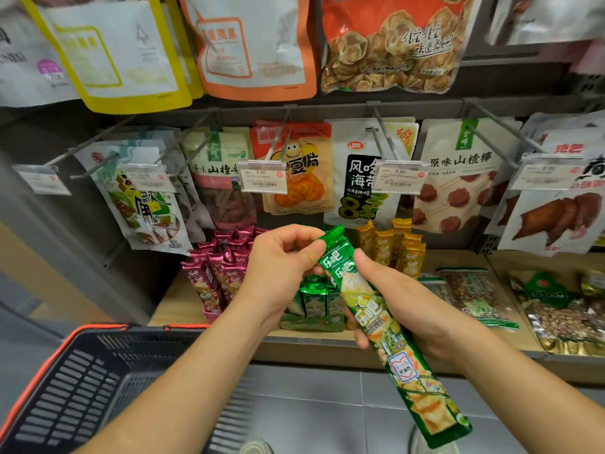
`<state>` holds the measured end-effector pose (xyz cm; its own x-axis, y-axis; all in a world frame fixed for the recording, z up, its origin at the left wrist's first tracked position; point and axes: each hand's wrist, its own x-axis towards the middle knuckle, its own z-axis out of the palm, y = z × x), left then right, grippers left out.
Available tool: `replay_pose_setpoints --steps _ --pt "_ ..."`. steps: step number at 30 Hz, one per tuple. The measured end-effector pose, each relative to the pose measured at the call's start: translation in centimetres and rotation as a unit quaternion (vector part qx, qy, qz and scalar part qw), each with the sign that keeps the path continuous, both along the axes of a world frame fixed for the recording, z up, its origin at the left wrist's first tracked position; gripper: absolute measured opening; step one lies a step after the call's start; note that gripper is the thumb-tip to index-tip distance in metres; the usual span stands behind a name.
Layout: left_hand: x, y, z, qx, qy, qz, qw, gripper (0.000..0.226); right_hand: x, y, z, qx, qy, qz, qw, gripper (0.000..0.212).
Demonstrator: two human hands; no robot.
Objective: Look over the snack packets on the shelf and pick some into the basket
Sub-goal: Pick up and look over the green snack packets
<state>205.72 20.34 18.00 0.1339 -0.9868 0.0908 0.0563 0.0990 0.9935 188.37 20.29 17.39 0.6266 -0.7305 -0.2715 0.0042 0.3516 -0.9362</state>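
Note:
A long green snack packet (pixel 386 326) slants from upper left to lower right in front of the shelf. My left hand (pixel 278 273) pinches its top end between thumb and fingers. My right hand (pixel 402 306) grips its middle from behind, thumb on the front. A dark basket (pixel 85 381) with an orange rim hangs at the lower left, under my left forearm; the part of its inside that I see holds nothing. On the wooden shelf (pixel 176 306) behind my hands stand display boxes of the same packets in pink (pixel 216 273), green (pixel 314 299) and yellow (pixel 393 247).
Snack bags hang on metal pegs above the shelf, with price tags (pixel 262 180) on the peg ends. Flat bags of nuts (pixel 478 296) lie on the shelf at the right. Larger bags hang along the top row. Grey floor tiles lie below.

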Motion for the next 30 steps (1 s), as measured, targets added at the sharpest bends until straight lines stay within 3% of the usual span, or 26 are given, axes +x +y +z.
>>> replay_pose_setpoints --steps 2,5,7,10,15,20,22,26,29,30 --pt "0.2 -0.1 0.0 0.010 0.021 -0.024 0.999 0.035 -0.1 0.0 0.0 -0.075 0.037 -0.020 0.996 0.032" --pt "0.5 0.0 0.1 0.037 0.061 -0.085 0.994 0.020 0.0 -0.2 -0.4 -0.160 0.085 -0.048 0.982 0.035" --pt "0.4 0.1 0.1 0.045 0.019 -0.115 0.992 0.031 0.1 -0.2 -0.9 -0.200 0.122 -0.056 0.971 0.041" --pt "0.0 0.2 0.2 0.017 -0.072 -0.095 0.993 0.022 -0.1 0.0 -1.5 -0.251 0.163 -0.048 0.953 0.048" --pt "-0.1 0.0 -0.1 -0.020 -0.041 -0.072 0.996 0.014 -0.9 -0.3 -0.8 -0.250 0.144 -0.002 0.958 0.039" --pt "0.7 -0.6 0.0 0.009 0.112 -0.020 0.993 0.016 -2.2 -0.1 0.4 -0.121 0.097 0.099 0.983 0.045" --pt "1.1 -0.8 0.1 0.018 0.143 0.006 0.990 0.019 -2.1 0.2 0.2 -0.143 0.100 0.086 0.981 0.045" --pt "1.7 -0.9 0.2 -0.003 0.054 -0.016 0.998 0.020 -1.5 0.6 -0.9 -0.253 0.163 0.014 0.953 0.049" --pt "2.0 -1.0 -0.4 -0.008 -0.125 0.010 0.992 0.005 -1.3 1.0 -1.8 -0.362 0.270 -0.018 0.892 0.053" --pt "2.1 -1.2 -0.6 0.003 -0.148 0.019 0.989 0.006 -1.1 1.2 -1.9 -0.394 0.302 -0.025 0.868 0.055"
